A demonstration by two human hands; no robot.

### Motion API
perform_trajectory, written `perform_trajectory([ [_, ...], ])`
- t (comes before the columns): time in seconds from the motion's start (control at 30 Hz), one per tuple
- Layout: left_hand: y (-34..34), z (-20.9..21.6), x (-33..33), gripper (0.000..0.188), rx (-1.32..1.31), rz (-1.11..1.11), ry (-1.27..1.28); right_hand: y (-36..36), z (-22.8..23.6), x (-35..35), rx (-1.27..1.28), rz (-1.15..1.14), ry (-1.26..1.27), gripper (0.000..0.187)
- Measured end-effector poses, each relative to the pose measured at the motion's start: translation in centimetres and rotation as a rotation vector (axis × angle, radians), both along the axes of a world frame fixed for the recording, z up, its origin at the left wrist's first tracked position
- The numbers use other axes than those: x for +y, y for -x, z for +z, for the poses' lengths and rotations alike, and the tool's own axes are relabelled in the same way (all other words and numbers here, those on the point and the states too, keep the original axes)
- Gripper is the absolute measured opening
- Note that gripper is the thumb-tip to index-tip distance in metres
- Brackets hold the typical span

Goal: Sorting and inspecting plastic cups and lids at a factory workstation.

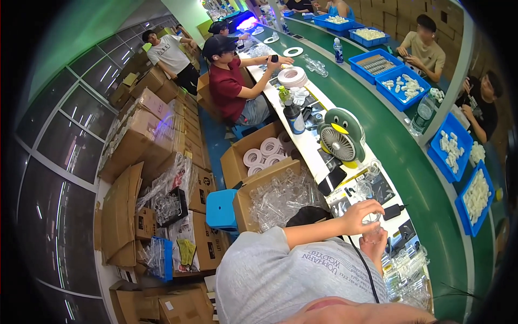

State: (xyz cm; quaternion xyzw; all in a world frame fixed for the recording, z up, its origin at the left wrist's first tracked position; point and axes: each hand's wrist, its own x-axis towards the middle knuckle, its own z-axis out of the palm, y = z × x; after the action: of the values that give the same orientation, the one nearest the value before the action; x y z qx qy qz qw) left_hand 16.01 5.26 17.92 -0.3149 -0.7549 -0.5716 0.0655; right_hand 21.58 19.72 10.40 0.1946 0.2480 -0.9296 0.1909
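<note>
My left hand (360, 215) comes across from the left, its fingers curled round a small clear plastic part (371, 218). Just below it, my right hand (373, 243) is closed on the lower side of the same part; the fingers cover much of it, so its exact kind does not show. Beyond my left hand, clear round pieces (363, 189) lie on the white bench. A black power adapter (394, 211) is beside my fingers. To the right of my right hand is a pile of clear plastic parts (404, 272).
A penguin-shaped fan (341, 140) stands on the bench beside a green conveyor belt (402, 156). An open carton of clear tubes (283, 197) and a blue stool (221, 209) are at my left. Blue trays of white parts (452, 154) line the far side, where co-workers sit.
</note>
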Motion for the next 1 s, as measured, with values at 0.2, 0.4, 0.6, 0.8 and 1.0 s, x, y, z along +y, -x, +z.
perform_trajectory([
  [0.2,-0.4,-0.2,0.6,0.025,0.023,0.038,-0.041,-0.4,-0.9,0.5,-0.028,0.012,0.05,0.021],
  [0.4,-0.1,0.2,0.1,0.025,0.052,0.018,-0.044,-0.1,-0.8,-0.1,0.065,-0.024,0.005,0.021],
  [0.6,0.4,0.2,0.5,0.028,0.026,-0.032,0.061,-0.3,-0.2,0.3,-0.018,-0.034,0.026,0.021],
  [0.8,1.0,0.5,0.9,0.034,-0.04,-0.153,0.106,-0.4,1.0,0.5,-0.111,-0.093,0.003,0.022],
  [1.0,1.4,0.5,1.0,0.034,-0.079,-0.188,0.112,-0.3,0.7,0.6,-0.101,-0.11,0.005,0.023],
])
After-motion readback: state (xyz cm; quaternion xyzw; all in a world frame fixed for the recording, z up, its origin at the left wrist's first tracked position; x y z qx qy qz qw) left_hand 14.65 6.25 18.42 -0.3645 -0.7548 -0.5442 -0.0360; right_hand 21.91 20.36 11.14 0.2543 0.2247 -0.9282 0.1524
